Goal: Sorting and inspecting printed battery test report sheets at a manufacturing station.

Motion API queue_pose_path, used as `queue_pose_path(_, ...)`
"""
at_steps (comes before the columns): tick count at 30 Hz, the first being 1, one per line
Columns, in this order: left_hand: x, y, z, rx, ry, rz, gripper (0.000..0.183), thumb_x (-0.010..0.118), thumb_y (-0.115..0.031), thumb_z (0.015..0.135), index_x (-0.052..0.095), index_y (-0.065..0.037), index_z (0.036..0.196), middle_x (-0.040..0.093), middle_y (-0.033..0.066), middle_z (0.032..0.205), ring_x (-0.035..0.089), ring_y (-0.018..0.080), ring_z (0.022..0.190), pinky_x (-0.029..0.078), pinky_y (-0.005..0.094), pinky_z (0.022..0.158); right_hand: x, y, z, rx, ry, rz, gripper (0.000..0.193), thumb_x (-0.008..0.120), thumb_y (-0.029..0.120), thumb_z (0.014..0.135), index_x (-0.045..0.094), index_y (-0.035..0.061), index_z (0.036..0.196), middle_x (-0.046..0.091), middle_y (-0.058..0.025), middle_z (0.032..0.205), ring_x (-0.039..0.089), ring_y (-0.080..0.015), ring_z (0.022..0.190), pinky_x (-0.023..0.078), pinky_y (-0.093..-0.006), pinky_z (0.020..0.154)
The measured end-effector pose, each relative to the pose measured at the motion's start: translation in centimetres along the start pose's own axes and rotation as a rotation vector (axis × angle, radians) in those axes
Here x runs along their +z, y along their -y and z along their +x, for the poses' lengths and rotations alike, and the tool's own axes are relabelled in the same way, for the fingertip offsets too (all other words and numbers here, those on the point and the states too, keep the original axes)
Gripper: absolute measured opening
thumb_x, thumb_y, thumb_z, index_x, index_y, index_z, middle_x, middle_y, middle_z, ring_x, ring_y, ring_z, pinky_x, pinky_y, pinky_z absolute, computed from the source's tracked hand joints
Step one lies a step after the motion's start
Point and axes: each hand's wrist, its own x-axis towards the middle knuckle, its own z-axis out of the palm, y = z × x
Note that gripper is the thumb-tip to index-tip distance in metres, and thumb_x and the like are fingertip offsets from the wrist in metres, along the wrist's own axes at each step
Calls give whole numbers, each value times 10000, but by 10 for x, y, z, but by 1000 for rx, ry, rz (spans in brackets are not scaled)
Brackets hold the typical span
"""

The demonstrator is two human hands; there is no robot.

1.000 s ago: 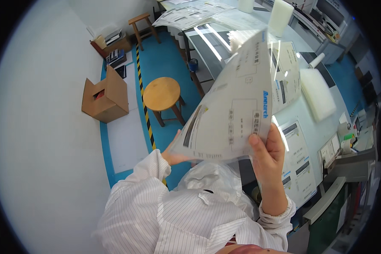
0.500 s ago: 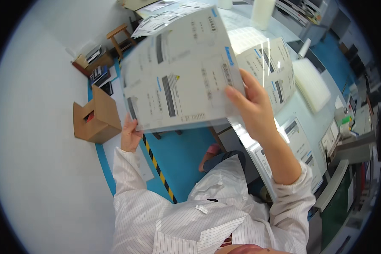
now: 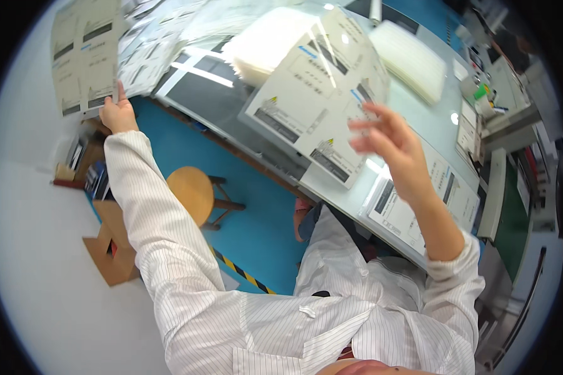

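Left hand grasps one printed label sheet at its lower corner; right hand hovers unclenched at another.
The held label sheet (image 3: 84, 53) rises from the left hand (image 3: 119, 114) toward eleven o'clock, its visible long axis near twelve-to-six, its top running out of view. The curled label sheet (image 3: 309, 94), over the glass-topped table (image 3: 433, 115), lies at ten o'clock from the right hand (image 3: 391, 140), the nearer one; that hand's fingers are spread and blurred, so contact cannot be told. Both sheets look pale and flexible, with dark bars; the curled one is glossy, with blue marks and yellow triangles. From it, foam sheets (image 3: 266, 40) sit at ten o'clock, a foam pad (image 3: 410, 59) at two, flat label sheets (image 3: 413, 203) between four and five, a wooden stool (image 3: 189, 190) at eight.
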Motion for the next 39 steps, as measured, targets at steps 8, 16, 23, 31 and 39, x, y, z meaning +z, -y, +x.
queue_pose_path(8, -57, 159, 30, -678, 2, 268, 315, 332, 38, 945, 403, 129, 1238, 520, 283, 1161, 588, 435, 1027, 592, 477, 845, -52, -89, -148, 454, -469, -13, 320, 489, 56, 954, 484, -4, 1268, 629, -104, 1033, 613, -135, 855, 500, -273, 803)
queue_pose_path(16, -15, 140, -68, -880, 283, 775, 528, 395, -395, 1021, 526, 96, 1165, 609, 218, 1053, 650, 270, 920, 550, 316, 805, -44, -97, -143, 459, -456, -107, 307, 498, 25, 951, 502, -11, 1256, 617, -70, 1001, 558, -93, 823, 459, -224, 778)
queue_pose_path(23, 71, 61, -315, -1140, 581, 453, 552, 427, -440, 1006, 596, 83, 1066, 665, 197, 992, 677, 258, 875, 574, 327, 791, -49, -113, -155, 312, -425, -120, 282, 495, 48, 966, 524, 4, 1243, 619, -57, 997, 560, -87, 837, 454, -215, 781)
queue_pose_path(31, 154, 58, -398, -587, 445, 272, 80, 623, -80, 924, 585, -27, 970, 646, 51, 904, 634, 117, 789, 552, 256, 689, -59, -123, -165, 172, -384, -36, 272, 473, 41, 971, 527, -1, 1233, 609, -59, 1003, 551, -93, 870, 456, -227, 815)
queue_pose_path(39, 289, 0, -407, -473, 889, -8, 60, 624, -65, 919, 565, -65, 913, 652, 33, 805, 607, 90, 665, 508, 229, 576, -84, -116, -181, 51, -236, 247, 336, 433, 253, 1022, 541, 7, 1224, 629, -103, 1036, 611, -168, 950, 500, -308, 877)
